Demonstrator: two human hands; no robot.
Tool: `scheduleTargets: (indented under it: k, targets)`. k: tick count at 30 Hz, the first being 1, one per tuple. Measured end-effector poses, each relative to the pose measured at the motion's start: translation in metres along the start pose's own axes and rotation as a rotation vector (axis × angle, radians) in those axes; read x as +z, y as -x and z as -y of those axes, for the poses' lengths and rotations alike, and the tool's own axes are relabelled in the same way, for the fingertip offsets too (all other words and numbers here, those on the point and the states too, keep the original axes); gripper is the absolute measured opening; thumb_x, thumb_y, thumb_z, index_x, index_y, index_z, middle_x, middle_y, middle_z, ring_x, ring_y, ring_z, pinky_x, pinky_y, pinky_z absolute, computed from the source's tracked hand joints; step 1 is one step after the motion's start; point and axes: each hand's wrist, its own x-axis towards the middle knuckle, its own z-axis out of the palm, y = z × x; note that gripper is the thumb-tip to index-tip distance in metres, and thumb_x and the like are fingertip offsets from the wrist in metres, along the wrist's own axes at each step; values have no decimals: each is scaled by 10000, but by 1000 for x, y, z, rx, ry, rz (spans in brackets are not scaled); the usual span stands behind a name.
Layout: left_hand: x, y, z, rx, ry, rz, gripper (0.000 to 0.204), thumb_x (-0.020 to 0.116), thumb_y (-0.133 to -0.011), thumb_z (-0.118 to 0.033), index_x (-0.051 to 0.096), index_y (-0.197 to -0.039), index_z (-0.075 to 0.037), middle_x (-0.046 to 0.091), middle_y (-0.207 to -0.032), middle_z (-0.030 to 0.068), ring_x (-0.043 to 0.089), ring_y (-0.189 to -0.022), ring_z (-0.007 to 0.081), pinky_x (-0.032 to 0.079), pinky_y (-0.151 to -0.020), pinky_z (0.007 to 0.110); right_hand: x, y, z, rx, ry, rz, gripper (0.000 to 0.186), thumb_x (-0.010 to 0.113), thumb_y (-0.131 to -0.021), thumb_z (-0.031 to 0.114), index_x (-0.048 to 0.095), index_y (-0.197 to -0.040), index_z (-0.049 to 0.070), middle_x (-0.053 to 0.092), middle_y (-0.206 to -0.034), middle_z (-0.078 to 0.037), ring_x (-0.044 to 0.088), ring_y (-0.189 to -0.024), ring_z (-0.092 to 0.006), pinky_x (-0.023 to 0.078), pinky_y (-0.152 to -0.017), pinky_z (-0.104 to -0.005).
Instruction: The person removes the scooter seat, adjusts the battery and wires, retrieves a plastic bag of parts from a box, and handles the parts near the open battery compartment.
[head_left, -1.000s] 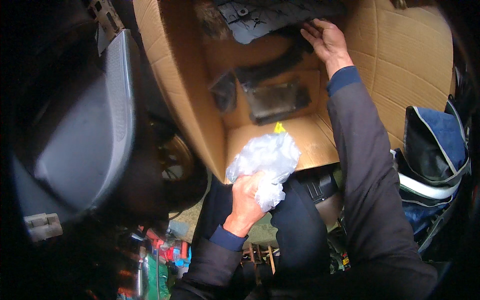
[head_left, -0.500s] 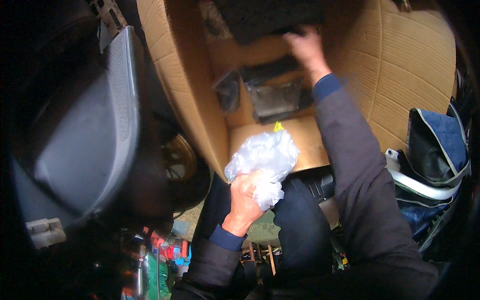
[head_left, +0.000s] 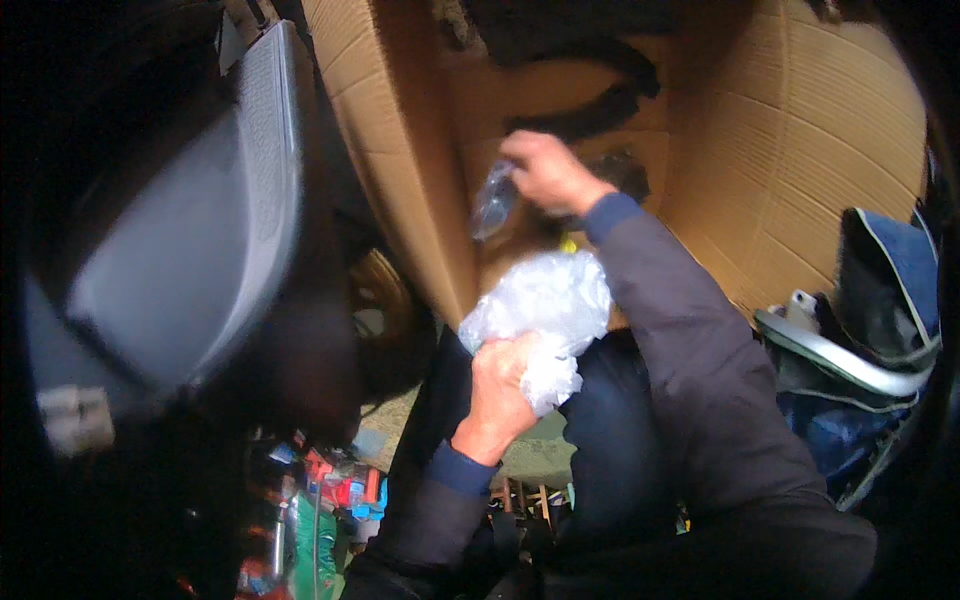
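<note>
My left hand [head_left: 499, 398] is closed round the bunched neck of a crumpled, whitish plastic bag [head_left: 540, 295], held just over the near edge of a large cardboard box [head_left: 752, 165]. What the bag contains cannot be made out; a bit of yellow [head_left: 568, 243] shows at its far side. Inside the box, the fingers of my right hand [head_left: 552, 172] are closed on the edge of a small clear plastic bag [head_left: 492, 204] near the left wall. Beyond that hand lies a dark curved piece [head_left: 580, 118] on the cardboard bottom.
A large grey panel [head_left: 180, 240] stands left of the box. To the right are a blue and black fabric bag [head_left: 890, 275] and a silvery curved bar [head_left: 840, 355]. Red and green items [head_left: 315, 545] lie low on the left, and the box rests by my knees.
My right hand has come from the far right of the box back toward its left wall and taken hold of the small clear bag. My left hand keeps its grip on the whitish bag.
</note>
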Motion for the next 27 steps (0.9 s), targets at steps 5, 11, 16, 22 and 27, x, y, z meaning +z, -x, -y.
scheduleTargets:
  k: [5,11,16,22,27]
  targets:
    - [1,0,-10,62,41,-30,159,730,-712,-138,714,-862,-89,700,-823,115,671,-748,326,525,-691,405,-97,81,43,122,-563,-345,101,599,-814,-49,610,-900,3,663,-1206,-106,617,-1100,-211,498,-939,-331]
    - [-10,13,-52,192,-31,-77,206,750,-657,-91,712,-855,-51,698,-783,108,679,-718,300,531,-681,358,-165,132,99,-78,-1217,-662,181,538,-808,-97,611,-912,33,633,-1237,-182,606,-1130,-228,478,-984,-339]
    - [-20,20,-88,283,-14,-107,204,754,-656,-90,713,-848,-36,706,-795,116,692,-728,286,535,-690,346,-209,165,115,-251,-1404,-739,212,510,-790,-93,598,-943,24,605,-1266,-206,615,-1124,-252,492,-989,-361]
    - [-31,40,-126,382,26,-251,152,740,-717,-120,706,-834,-29,696,-790,143,686,-714,313,525,-651,360,-257,215,138,-313,-1418,-745,192,470,-769,-94,576,-903,-6,605,-1258,-224,624,-1111,-277,496,-1000,-393]
    - [-59,78,-158,427,-7,-335,207,745,-753,-141,701,-909,-13,705,-824,163,694,-731,310,530,-662,365,-289,238,184,-402,-1359,-703,192,461,-741,-85,570,-880,-10,610,-1237,-236,625,-1109,-301,492,-1007,-406]
